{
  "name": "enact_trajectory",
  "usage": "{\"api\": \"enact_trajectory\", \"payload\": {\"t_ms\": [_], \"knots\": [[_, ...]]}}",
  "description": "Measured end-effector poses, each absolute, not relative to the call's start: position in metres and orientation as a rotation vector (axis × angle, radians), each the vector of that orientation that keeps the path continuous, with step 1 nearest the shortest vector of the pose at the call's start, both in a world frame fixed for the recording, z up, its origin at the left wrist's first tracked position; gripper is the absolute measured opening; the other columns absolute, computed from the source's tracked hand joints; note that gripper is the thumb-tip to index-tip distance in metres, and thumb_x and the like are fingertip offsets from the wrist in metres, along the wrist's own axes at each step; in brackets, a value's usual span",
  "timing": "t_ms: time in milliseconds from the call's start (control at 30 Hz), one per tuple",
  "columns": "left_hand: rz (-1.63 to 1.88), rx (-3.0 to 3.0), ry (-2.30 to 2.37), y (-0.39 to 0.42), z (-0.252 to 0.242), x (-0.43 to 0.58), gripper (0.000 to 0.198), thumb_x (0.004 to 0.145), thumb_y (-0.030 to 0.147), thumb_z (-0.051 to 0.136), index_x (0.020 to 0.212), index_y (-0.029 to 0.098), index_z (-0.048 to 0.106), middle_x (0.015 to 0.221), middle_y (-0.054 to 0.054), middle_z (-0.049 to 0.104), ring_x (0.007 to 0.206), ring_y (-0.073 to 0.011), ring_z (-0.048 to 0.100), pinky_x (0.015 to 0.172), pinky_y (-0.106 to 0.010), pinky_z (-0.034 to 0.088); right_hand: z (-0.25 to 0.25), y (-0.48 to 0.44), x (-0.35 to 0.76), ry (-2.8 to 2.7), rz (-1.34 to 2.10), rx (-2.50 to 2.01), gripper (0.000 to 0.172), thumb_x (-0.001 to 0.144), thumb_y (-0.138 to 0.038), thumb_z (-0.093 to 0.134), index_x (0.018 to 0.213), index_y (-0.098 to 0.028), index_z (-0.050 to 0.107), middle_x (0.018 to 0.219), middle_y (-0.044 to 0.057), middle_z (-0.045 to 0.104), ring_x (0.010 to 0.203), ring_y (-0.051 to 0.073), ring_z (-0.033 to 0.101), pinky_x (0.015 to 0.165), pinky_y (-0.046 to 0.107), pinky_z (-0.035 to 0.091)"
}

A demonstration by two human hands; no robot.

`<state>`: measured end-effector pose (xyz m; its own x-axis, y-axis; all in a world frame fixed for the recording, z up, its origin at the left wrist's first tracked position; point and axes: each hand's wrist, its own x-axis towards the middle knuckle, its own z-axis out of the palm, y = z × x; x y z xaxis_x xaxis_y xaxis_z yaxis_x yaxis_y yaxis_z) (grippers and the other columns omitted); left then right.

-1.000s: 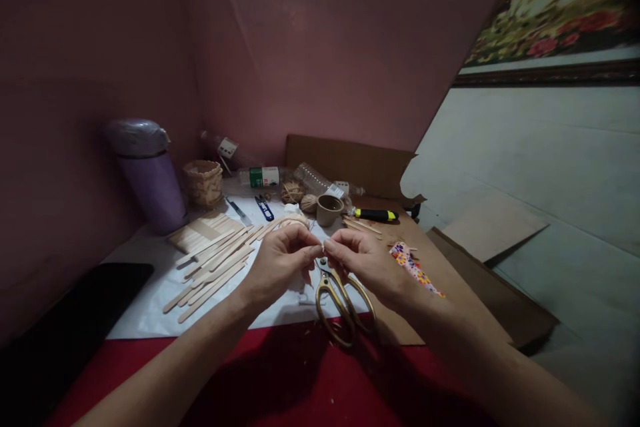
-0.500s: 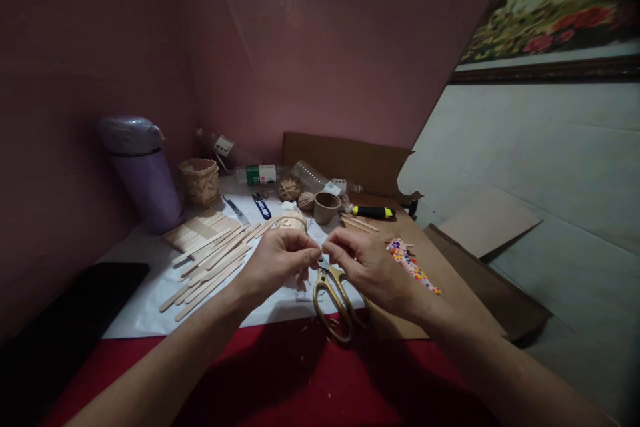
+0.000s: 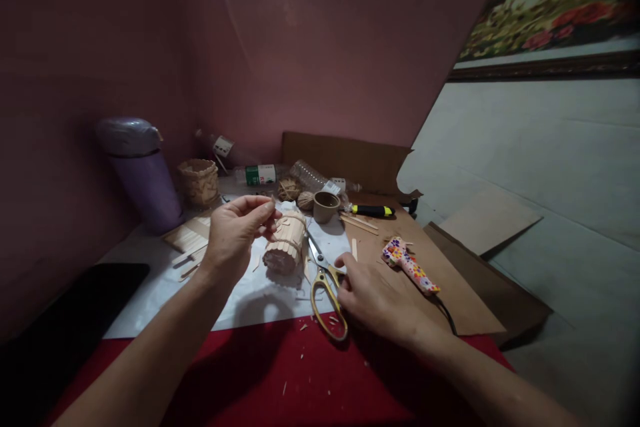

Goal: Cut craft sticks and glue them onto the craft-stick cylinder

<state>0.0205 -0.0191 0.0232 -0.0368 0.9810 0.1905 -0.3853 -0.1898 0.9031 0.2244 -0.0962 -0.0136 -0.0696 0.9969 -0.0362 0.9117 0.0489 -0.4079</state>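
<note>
My left hand (image 3: 234, 235) is raised above the white sheet (image 3: 150, 307), its fingertips pinched together on something too small to make out. Just right of it lies a small barrel of wooden sticks bound with twine (image 3: 285, 244). My right hand (image 3: 373, 293) is low on the table, its fingers curled over the right handle of the gold scissors (image 3: 324, 283). The scissors lie with their blades pointing away from me, beside the stick barrel.
Loose wooden sticks (image 3: 186, 240) lie under my left hand. Behind stand a purple flask (image 3: 140, 173), a woven basket (image 3: 200, 180), twine balls (image 3: 305, 200), a brown cup (image 3: 327, 207) and a yellow utility knife (image 3: 373, 211). A patterned glue gun (image 3: 407, 263) lies on cardboard (image 3: 450, 300) at right.
My hands were pinched together over the scissors; they have parted. The left rose up and leftward, the right dropped onto the scissors handle. The stick barrel now shows between them.
</note>
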Motion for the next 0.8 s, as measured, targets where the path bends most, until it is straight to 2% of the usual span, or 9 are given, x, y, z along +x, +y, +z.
{"api": "enact_trajectory", "payload": {"t_ms": [67,133,233,333,433,533,667,800], "knots": [[1.508,1.027,0.833,-0.017,0.022,0.02,0.024,0.056,0.025,0.082,0.067,0.011,0.066,0.059,-0.004,0.066,0.046,-0.01,0.054,0.041,-0.021,0.041,-0.014,-0.094,0.225,-1.971,0.614,-1.928,0.024,0.079,-0.015,0.052,0.102,-0.017,0.051,0.073,0.005,0.064,0.062,0.018,0.056,0.055,0.028,0.031],[1.505,1.02,0.842,-0.016,0.02,0.02,0.025,0.056,0.026,0.082,0.067,0.011,0.066,0.059,-0.005,0.067,0.046,-0.0102,0.055,0.041,-0.02,0.041,-0.014,-0.094,0.224,-1.935,0.663,-1.898,0.02,0.086,-0.027,0.051,0.103,-0.017,0.051,0.07,0.004,0.063,0.059,0.018,0.056,0.054,0.028,0.031],[1.491,1.027,0.831,-0.016,0.019,0.022,0.025,0.055,0.025,0.083,0.066,0.011,0.066,0.06,-0.005,0.067,0.045,-0.0097,0.054,0.041,-0.02,0.04,-0.017,-0.098,0.218,-2.009,0.508,-1.916,0.024,0.087,-0.037,0.054,0.1,-0.018,0.051,0.075,0.008,0.065,0.064,0.02,0.058,0.054,0.029,0.029],[1.471,1.032,0.826,-0.017,0.018,0.025,0.024,0.056,0.025,0.083,0.066,0.011,0.066,0.059,-0.004,0.067,0.045,-0.0094,0.053,0.041,-0.02,0.04,-0.019,-0.098,0.212,-2.106,0.403,-1.946,0.027,0.08,-0.028,0.059,0.102,-0.016,0.05,0.083,0.011,0.067,0.074,0.024,0.061,0.058,0.03,0.031],[1.45,1.041,0.819,-0.019,0.017,0.027,0.025,0.056,0.026,0.083,0.067,0.011,0.066,0.059,-0.004,0.067,0.045,-0.0094,0.054,0.041,-0.02,0.041,-0.02,-0.093,0.21,-2.029,0.464,-1.996,0.035,0.07,-0.019,0.059,0.104,-0.015,0.049,0.083,0.012,0.067,0.073,0.024,0.061,0.057,0.03,0.033],[1.421,1.025,0.798,-0.019,0.015,0.028,0.026,0.056,0.026,0.083,0.067,0.011,0.066,0.059,-0.005,0.067,0.045,-0.0095,0.054,0.042,-0.02,0.041,-0.021,-0.091,0.213,-1.738,0.637,-1.979,0.041,0.066,-0.017,0.059,0.105,-0.016,0.048,0.078,0.007,0.063,0.066,0.019,0.059,0.053,0.027,0.036],[1.317,0.967,0.775,-0.02,0.012,0.028,0.028,0.056,0.025,0.084,0.07,0.011,0.066,0.061,-0.006,0.068,0.046,-0.0101,0.056,0.042,-0.019,0.042,-0.026,-0.103,0.218,-1.255,1.01,-1.787,0.048,0.069,-0.022,0.062,0.113,-0.018,0.045,0.065,-0.005,0.051,0.048,0.012,0.049,0.045,0.024,0.038],[1.152,0.944,0.736,-0.025,0.013,0.03,0.027,0.059,0.025,0.084,0.072,0.01,0.065,0.062,-0.005,0.068,0.046,-0.0095,0.056,0.04,-0.018,0.042,-0.03,-0.124,0.217,-1.101,1.117,-1.477,0.07,0.061,-0.04,0.081,0.119,-0.017,0.047,0.067,-0.007,0.048,0.05,0.009,0.045,0.045,0.022,0.04]]}}
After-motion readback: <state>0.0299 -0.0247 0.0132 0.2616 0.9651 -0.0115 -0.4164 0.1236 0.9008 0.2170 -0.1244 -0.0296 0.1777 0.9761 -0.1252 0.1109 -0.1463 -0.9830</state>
